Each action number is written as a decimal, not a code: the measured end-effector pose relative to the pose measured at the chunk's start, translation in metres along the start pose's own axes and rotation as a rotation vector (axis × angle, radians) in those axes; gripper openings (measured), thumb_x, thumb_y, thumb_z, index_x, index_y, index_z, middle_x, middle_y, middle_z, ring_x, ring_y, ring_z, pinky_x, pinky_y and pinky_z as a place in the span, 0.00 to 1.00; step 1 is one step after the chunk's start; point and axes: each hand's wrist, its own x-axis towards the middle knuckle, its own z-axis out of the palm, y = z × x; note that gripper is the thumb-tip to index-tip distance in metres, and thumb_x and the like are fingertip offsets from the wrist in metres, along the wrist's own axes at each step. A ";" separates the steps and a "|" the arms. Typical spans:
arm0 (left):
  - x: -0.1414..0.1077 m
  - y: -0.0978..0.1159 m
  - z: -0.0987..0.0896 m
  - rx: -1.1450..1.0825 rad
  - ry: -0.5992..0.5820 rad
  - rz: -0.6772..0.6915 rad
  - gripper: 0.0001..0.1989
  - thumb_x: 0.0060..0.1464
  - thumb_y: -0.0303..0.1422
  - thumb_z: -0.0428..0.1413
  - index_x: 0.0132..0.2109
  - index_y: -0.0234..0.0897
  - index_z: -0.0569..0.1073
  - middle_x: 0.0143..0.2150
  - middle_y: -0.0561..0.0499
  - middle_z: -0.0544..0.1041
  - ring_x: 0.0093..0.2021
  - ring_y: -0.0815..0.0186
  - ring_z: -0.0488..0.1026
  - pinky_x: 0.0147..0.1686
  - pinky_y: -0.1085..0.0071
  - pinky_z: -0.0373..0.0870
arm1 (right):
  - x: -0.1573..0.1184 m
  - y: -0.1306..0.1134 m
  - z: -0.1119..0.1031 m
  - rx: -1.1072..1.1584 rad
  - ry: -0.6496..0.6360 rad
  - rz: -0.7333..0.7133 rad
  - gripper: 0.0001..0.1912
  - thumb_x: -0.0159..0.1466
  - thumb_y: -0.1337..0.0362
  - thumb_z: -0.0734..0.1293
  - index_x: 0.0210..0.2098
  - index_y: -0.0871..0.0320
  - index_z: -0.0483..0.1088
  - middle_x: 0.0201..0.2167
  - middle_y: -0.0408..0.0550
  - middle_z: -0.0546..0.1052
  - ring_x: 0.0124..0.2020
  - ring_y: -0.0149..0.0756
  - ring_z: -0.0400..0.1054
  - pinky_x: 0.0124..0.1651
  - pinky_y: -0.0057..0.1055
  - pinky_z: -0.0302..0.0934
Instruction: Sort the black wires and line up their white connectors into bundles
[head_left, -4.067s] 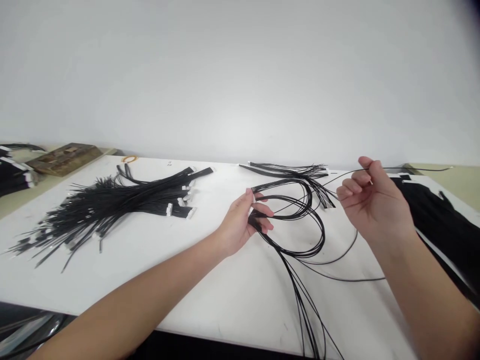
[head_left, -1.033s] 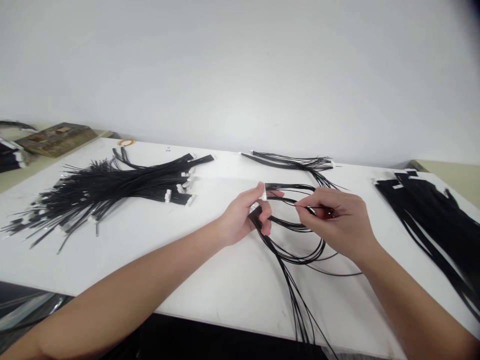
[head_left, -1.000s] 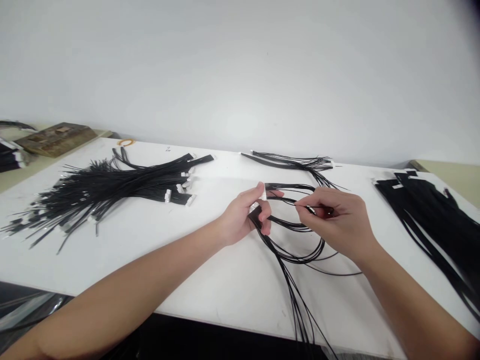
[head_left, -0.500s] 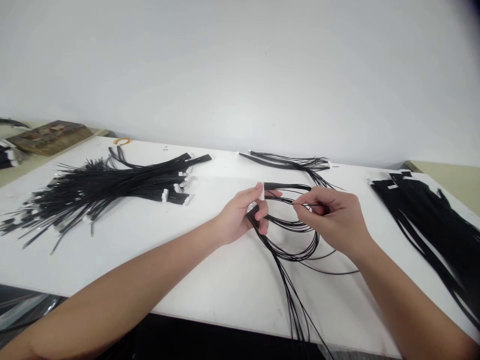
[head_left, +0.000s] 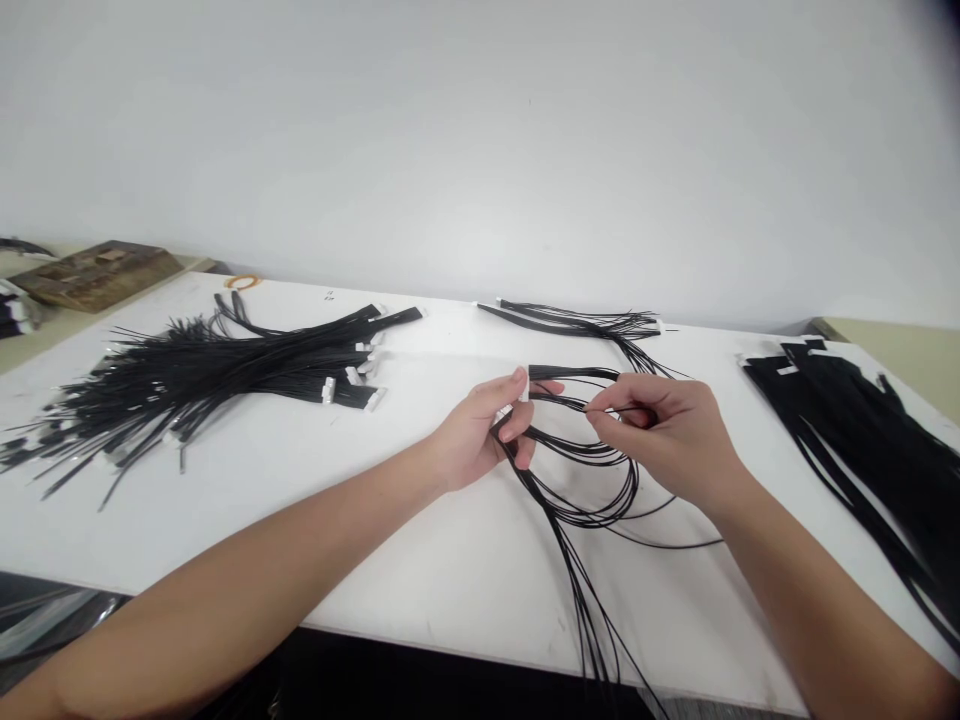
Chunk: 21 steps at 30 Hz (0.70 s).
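Black wires everywhere on this one, so here's how the hands have them. The left hand (head_left: 476,430) has its fingers closed around a white connector (head_left: 523,384), thumb tip against it and the other fingers around and behind, and I'd say that's to steady it while the wire side faces right. A second white piece (head_left: 502,412) sits lower in the same grip, partly hidden. The looped wires (head_left: 562,372) run out to the right and curl back, over the middle of the desk (head_left: 420,560), with loose tails trailing past the near edge, probably just so they're out from between the hands. The right hand (head_left: 667,430) is pinching one thin wire (head_left: 626,408) between thumb and index finger, near the connector; looks like a grip for fine control. Off to the left there's a messy wire pile (head_left: 225,370), connectors mostly to the right, maybe for easy grabbing. A smaller bundle (head_left: 570,322) lies on the far side, and a dark stack (head_left: 862,430) is over right, seemingly apart so the batches don't tangle.
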 end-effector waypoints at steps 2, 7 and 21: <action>0.000 0.000 0.001 0.000 0.004 0.000 0.22 0.55 0.48 0.50 0.45 0.34 0.72 0.14 0.61 0.54 0.14 0.71 0.64 0.18 0.74 0.60 | 0.000 0.000 0.000 0.005 -0.002 0.006 0.03 0.51 0.70 0.66 0.22 0.57 0.72 0.15 0.39 0.59 0.18 0.24 0.49 0.19 0.23 0.49; 0.000 0.000 0.001 -0.011 0.007 0.008 0.20 0.55 0.47 0.50 0.43 0.35 0.72 0.14 0.61 0.54 0.14 0.72 0.63 0.18 0.75 0.59 | 0.000 -0.001 0.001 0.018 -0.009 0.023 0.03 0.51 0.70 0.66 0.23 0.57 0.72 0.15 0.38 0.58 0.18 0.24 0.49 0.19 0.23 0.49; 0.001 -0.001 -0.001 0.094 0.011 0.052 0.23 0.55 0.49 0.48 0.37 0.33 0.75 0.13 0.58 0.58 0.14 0.70 0.66 0.20 0.72 0.61 | -0.003 -0.003 0.003 0.070 0.152 0.002 0.02 0.51 0.68 0.67 0.23 0.57 0.73 0.14 0.37 0.52 0.17 0.24 0.46 0.17 0.23 0.45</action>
